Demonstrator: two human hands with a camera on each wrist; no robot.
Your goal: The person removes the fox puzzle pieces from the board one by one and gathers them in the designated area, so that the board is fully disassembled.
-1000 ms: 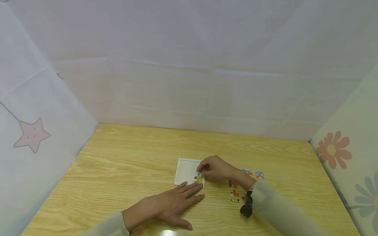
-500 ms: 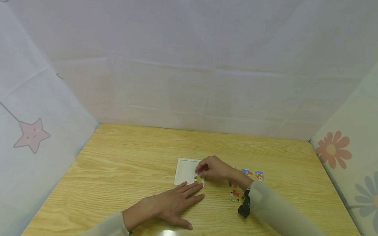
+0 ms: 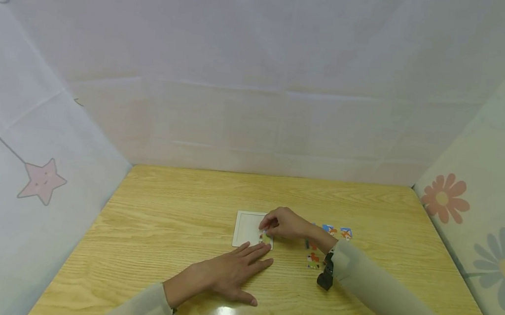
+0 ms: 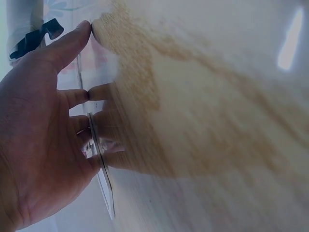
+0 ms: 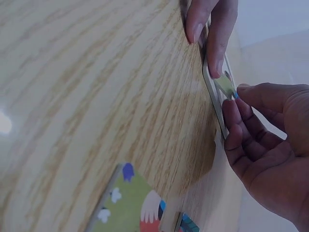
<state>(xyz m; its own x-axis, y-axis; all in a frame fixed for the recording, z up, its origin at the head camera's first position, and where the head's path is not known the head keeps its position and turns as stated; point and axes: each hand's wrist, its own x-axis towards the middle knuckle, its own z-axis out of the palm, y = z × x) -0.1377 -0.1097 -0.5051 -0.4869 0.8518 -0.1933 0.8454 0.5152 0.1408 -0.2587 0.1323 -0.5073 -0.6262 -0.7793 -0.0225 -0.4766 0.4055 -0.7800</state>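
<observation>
A white puzzle tray (image 3: 246, 226) lies flat on the wooden table. At its near right corner is a green puzzle piece (image 5: 225, 86). My right hand (image 3: 289, 223) is curled over the tray's right side, thumb and fingertips pinching the piece's far edge in the right wrist view. My left hand (image 3: 234, 272) lies spread with straight fingers, its fingertips resting on the tray's near edge; the left wrist view shows its fingers (image 4: 77, 124) beside the tray rim. The fingers of both hands partly cover the piece.
Several loose puzzle pieces (image 3: 313, 260) lie to the right, some hidden under the right forearm. A fox-faced piece (image 3: 346, 233) is the farthest right. White cloth walls (image 3: 259, 128) stand behind the table (image 3: 178, 196) and on both sides.
My right hand has shifted slightly left over the tray's right edge, staying at the green piece. My left hand has kept its place.
</observation>
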